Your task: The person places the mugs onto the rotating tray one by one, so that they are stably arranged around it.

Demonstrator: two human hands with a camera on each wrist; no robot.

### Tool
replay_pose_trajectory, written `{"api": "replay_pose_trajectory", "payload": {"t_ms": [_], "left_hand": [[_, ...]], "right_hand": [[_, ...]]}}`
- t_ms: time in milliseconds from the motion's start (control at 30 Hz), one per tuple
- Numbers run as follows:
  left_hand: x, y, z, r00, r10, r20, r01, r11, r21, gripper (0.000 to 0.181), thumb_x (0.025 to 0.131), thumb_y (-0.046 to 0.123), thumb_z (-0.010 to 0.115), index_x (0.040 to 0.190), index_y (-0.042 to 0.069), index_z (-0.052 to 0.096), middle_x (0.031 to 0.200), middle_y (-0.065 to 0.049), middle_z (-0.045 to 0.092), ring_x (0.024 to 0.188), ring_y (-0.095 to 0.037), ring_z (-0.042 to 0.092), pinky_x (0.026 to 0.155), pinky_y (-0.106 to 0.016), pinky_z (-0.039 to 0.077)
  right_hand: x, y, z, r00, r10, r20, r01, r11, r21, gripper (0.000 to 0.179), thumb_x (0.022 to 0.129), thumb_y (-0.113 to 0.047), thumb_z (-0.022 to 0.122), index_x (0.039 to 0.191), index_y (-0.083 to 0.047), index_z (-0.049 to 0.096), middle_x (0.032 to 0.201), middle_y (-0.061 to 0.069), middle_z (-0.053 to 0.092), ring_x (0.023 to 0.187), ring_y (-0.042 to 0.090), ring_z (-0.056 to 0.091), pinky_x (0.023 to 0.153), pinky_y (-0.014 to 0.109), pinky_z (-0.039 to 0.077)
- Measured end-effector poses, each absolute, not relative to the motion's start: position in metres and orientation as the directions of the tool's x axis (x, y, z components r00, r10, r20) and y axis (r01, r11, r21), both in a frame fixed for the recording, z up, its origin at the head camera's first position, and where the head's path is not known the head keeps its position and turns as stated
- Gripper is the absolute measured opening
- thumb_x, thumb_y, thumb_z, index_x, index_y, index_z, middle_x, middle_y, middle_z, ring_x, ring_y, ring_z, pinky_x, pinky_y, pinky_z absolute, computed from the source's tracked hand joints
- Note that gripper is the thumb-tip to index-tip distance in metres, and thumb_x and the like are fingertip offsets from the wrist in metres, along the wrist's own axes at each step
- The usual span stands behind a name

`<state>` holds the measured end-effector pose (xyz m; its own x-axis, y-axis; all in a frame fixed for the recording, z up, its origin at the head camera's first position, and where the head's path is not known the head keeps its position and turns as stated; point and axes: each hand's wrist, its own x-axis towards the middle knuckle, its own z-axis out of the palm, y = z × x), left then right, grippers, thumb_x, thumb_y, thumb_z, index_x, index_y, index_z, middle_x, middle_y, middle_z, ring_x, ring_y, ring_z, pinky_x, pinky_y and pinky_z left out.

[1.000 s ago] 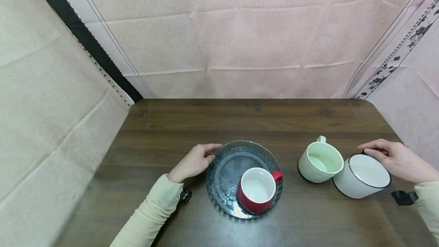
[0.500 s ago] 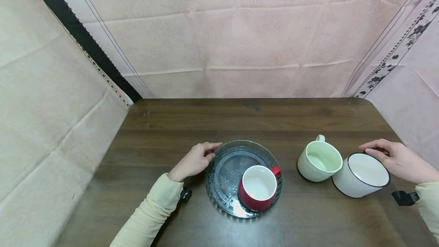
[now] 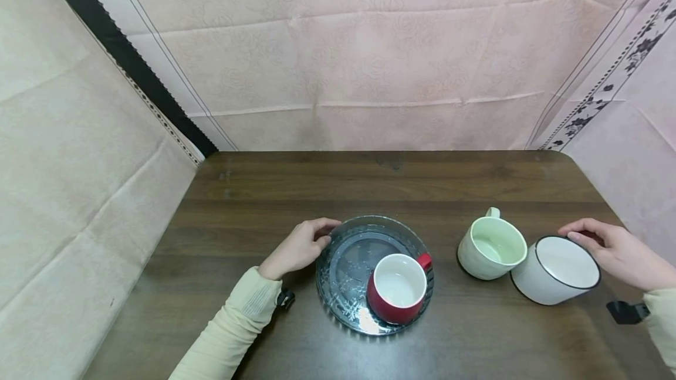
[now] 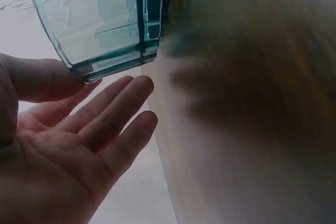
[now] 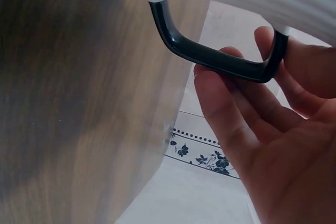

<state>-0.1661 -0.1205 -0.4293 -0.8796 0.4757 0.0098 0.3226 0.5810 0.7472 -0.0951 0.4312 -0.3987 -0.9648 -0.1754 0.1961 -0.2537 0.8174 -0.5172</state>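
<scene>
Beside a bluish round glass dish [image 3: 343, 271], my left hand [image 3: 298, 250] touches the rim with thumb and index finger; the other fingers spread loosely in the left wrist view. A red mug [image 3: 385, 306] with a white inside sits in the dish, handle toward the far right. My right hand [image 3: 625, 254] is behind a white mug [image 3: 546, 281] with a dark rim. In the right wrist view its relaxed fingers lie loosely around the mug's black handle [image 5: 220, 64], thumb apart from the fingers. A pale green mug [image 3: 483, 260] stands left of the white one.
The brown wooden table [image 3: 253, 192] carries all of these things. Patterned pale cloth [image 3: 338, 75] hangs beyond its far edge and at both sides. Table surface separates the dish from the green mug.
My right hand has drawn slightly right, away from the white mug, its fingers loosening at the handle. Earlier, the red mug turned slightly in the dish. The left hand has hardly moved.
</scene>
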Motion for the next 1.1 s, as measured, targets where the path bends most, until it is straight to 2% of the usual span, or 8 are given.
{"api": "replay_pose_trajectory", "payload": {"t_ms": [200, 367, 633, 767, 967, 1100], "left_hand": [[-0.166, -0.119, -0.428, -0.885, 0.466, -0.006, 0.299, 0.578, 0.759, 0.034, 0.095, -0.001, 0.053, 0.127, 0.008, 0.062, 0.12, -0.006, 0.064, 0.097, -0.015, 0.061, 0.086, -0.035, 0.049], [-0.165, -0.119, -0.427, -0.888, 0.461, -0.007, 0.296, 0.581, 0.758, 0.036, 0.095, 0.0, 0.054, 0.13, 0.008, 0.06, 0.122, -0.007, 0.063, 0.102, -0.018, 0.062, 0.089, -0.038, 0.049], [-0.165, -0.121, -0.428, -0.883, 0.47, 0.0, 0.312, 0.585, 0.749, 0.035, 0.096, 0.002, 0.055, 0.13, 0.01, 0.061, 0.118, -0.006, 0.064, 0.087, -0.015, 0.056, 0.076, -0.033, 0.048], [-0.166, -0.121, -0.429, -0.886, 0.463, 0.008, 0.311, 0.584, 0.75, 0.033, 0.095, 0.002, 0.056, 0.126, 0.01, 0.063, 0.114, -0.004, 0.065, 0.089, -0.014, 0.058, 0.079, -0.034, 0.049], [-0.165, -0.121, -0.428, -0.894, 0.448, 0.002, 0.293, 0.58, 0.76, 0.03, 0.095, 0.002, 0.057, 0.123, 0.009, 0.064, 0.116, -0.005, 0.065, 0.1, -0.017, 0.061, 0.09, -0.04, 0.049], [-0.165, -0.121, -0.428, -0.898, 0.44, -0.008, 0.279, 0.583, 0.763, 0.029, 0.095, 0.001, 0.056, 0.122, 0.008, 0.064, 0.113, -0.006, 0.066, 0.099, -0.018, 0.062, 0.089, -0.04, 0.049]], "right_hand": [[-0.092, 0.432, -0.4, -0.978, -0.133, 0.162, -0.2, 0.827, -0.526, 0.013, 0.098, -0.007, 0.056, 0.102, -0.005, 0.068, 0.089, -0.023, 0.062, 0.077, -0.007, 0.054, 0.063, 0.012, 0.037], [-0.089, 0.433, -0.401, -0.981, -0.112, 0.156, -0.178, 0.834, -0.522, 0.012, 0.098, -0.009, 0.057, 0.101, -0.006, 0.068, 0.089, -0.023, 0.062, 0.078, -0.008, 0.053, 0.063, 0.011, 0.037], [-0.085, 0.435, -0.403, -0.985, -0.087, 0.148, -0.152, 0.842, -0.518, 0.011, 0.098, -0.015, 0.059, 0.1, -0.01, 0.068, 0.089, -0.023, 0.063, 0.08, -0.012, 0.051, 0.066, 0.01, 0.035], [-0.084, 0.436, -0.404, -0.986, -0.089, 0.142, -0.151, 0.839, -0.522, 0.012, 0.098, -0.015, 0.059, 0.1, -0.009, 0.068, 0.089, -0.022, 0.063, 0.081, -0.013, 0.051, 0.067, 0.009, 0.035], [-0.083, 0.436, -0.405, -0.984, -0.094, 0.15, -0.16, 0.839, -0.521, 0.011, 0.097, -0.013, 0.059, 0.099, -0.008, 0.068, 0.089, -0.021, 0.063, 0.082, -0.014, 0.051, 0.066, 0.008, 0.036], [-0.081, 0.436, -0.405, -0.979, -0.1, 0.177, -0.18, 0.829, -0.53, 0.009, 0.096, -0.01, 0.06, 0.097, -0.009, 0.069, 0.088, -0.021, 0.064, 0.081, -0.013, 0.052, 0.067, 0.007, 0.035]]}}
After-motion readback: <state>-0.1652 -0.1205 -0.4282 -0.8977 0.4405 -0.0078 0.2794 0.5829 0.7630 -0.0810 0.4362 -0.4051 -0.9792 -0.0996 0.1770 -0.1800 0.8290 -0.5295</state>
